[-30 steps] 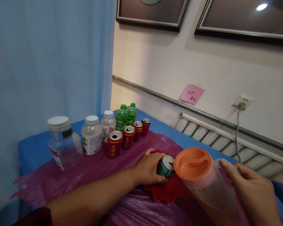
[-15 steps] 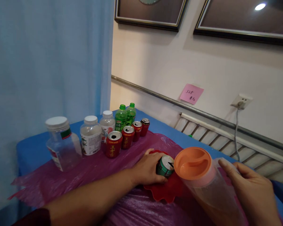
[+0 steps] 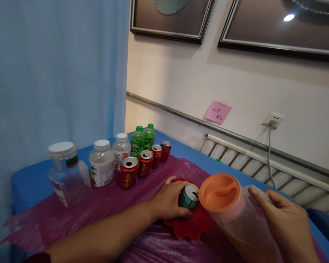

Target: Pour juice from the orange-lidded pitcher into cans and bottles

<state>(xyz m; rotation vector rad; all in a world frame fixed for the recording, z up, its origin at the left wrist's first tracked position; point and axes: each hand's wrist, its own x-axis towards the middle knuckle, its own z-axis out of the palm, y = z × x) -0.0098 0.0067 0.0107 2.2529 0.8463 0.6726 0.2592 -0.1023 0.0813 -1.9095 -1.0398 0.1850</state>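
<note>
Fingers of my left hand (image 3: 173, 200) wrap round a green can (image 3: 189, 197) with an opened top, above a red scalloped dish (image 3: 190, 226). My right hand (image 3: 285, 219) grips the handle of a clear pitcher (image 3: 246, 233) with an orange lid (image 3: 220, 191). The pitcher leans towards the can, its lid close beside the can's top. Brownish liquid shows low in the pitcher. Whether any liquid is flowing cannot be made out.
Red cans (image 3: 129, 173) stand in a row on a purple plastic sheet (image 3: 98, 212), behind them white-capped jars (image 3: 68, 175) and green bottles (image 3: 137, 140). A blue table (image 3: 192, 146) meets a wall with a radiator (image 3: 235, 157). A blue curtain (image 3: 57, 73) hangs left.
The view has shifted slightly, so most things appear a little lower and further left. Both hands keep their holds on the can and pitcher.
</note>
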